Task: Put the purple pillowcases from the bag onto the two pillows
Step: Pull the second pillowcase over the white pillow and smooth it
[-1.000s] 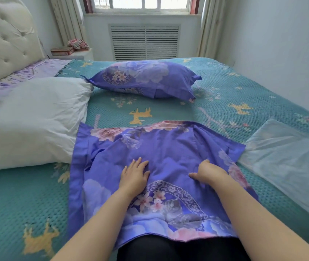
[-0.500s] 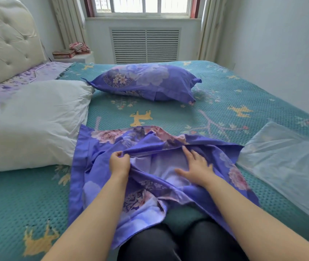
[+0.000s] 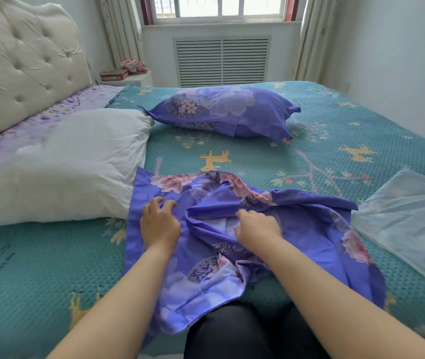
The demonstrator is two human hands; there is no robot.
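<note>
On the near edge of the bed [image 3: 50, 268], seen from the head camera, the person kneels over the second purple pillowcase [image 3: 232, 268], which lies rumpled on the teal bedspread in front of the dark-clad knees. The left hand [image 3: 160, 224] has its fingers curled into a fold of the top layer; the right hand [image 3: 258, 225] pinches the opposite lip, and pale lining shows between them, so the mouth looks found. To do this step well, I would say both hands should gather the upper layer only, spread the opening wide, and turn it toward the bare white pillow [image 3: 58, 172] lying just beside the case on the left, touching its edge. Catching both layers would close the mouth again.

Farther up the bed, the other pillow [image 3: 224, 112] already wears its purple case. The clear plastic bag [image 3: 408, 224] lies flat at the right, well apart from the hands. A tufted cream headboard [image 3: 25, 66] stands at the left, and a window [image 3: 219, 6] with a louvred radiator cover [image 3: 221, 60] beneath it closes the far wall.
</note>
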